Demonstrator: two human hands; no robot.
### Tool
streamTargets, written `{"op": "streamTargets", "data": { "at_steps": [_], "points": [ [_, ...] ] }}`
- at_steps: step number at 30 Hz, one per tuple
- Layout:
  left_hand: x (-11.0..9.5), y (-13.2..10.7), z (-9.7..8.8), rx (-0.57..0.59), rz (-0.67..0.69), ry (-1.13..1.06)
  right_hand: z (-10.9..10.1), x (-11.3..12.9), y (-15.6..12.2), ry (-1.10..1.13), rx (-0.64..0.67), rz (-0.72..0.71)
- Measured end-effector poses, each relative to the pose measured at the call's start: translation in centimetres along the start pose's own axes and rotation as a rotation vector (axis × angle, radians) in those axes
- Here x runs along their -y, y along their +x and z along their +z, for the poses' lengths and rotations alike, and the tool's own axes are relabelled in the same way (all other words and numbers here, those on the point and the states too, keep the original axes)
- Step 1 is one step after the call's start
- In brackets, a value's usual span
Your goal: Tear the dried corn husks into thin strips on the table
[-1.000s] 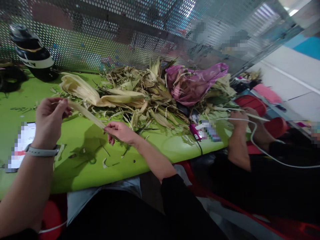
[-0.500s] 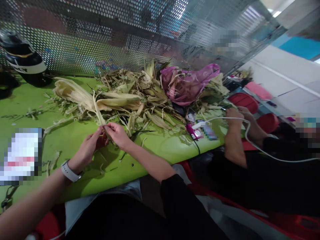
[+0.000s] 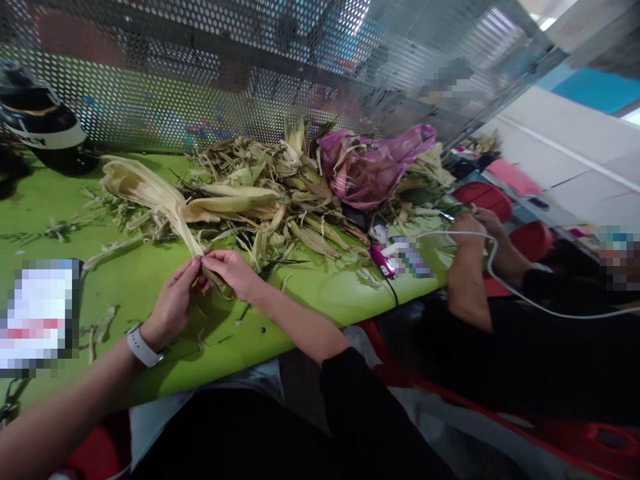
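Note:
Near the front of the green table (image 3: 230, 347), my left hand (image 3: 176, 300) and my right hand (image 3: 231, 272) meet with their fingertips pinched on a corn husk strip (image 3: 209, 280). Its greenish lower end hangs below my right fingers. A pale strip rises from my fingertips toward the heap; I cannot tell whether it is the same piece. Just beyond my hands lies a heap of dry corn husks (image 3: 260, 167), with a long cream husk (image 3: 143, 187) spread at its left side. My left wrist carries a white watch.
A pink plastic bag (image 3: 370, 167) rests on the heap. Right of it lie a magenta power bank (image 3: 383, 260) with a white cable and a phone (image 3: 414, 259). A co-worker's hands (image 3: 470, 230) work at far right. A black bottle (image 3: 47, 130) and a blurred screen (image 3: 37, 317) are at left.
The pale strip near my fingertips, which stood up over the heap, now leans lower to the left. My hands stay pinched together in nearly the same place. The view has shifted slightly.

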State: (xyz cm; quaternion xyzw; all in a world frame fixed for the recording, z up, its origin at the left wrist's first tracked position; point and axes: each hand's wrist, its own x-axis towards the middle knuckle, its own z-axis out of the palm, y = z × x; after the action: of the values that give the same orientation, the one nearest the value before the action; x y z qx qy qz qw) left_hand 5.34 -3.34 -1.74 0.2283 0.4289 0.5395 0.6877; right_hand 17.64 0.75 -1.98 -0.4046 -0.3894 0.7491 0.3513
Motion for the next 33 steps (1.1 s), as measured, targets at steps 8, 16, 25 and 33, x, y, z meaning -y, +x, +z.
{"op": "streamTargets", "data": {
  "at_steps": [8,16,25,33],
  "points": [
    [-1.1,-0.1,0.0,0.117,0.061,-0.102,0.0,0.0,-0.2,0.083,0.207,0.057],
    [-4.0,0.9,-1.0,-0.032,0.339,-0.140,-2.2,2.5,2.3,-0.539,-0.024,-0.264],
    [-4.7,1.6,-1.7,-0.134,0.326,-0.070,-3.3,8.7,10.5,-1.499,-0.188,-0.516],
    [-5.2,2.5,-2.5,-0.165,0.347,-0.108,-4.2,8.5,11.4,-1.672,-0.190,-0.660]
  ]
}}
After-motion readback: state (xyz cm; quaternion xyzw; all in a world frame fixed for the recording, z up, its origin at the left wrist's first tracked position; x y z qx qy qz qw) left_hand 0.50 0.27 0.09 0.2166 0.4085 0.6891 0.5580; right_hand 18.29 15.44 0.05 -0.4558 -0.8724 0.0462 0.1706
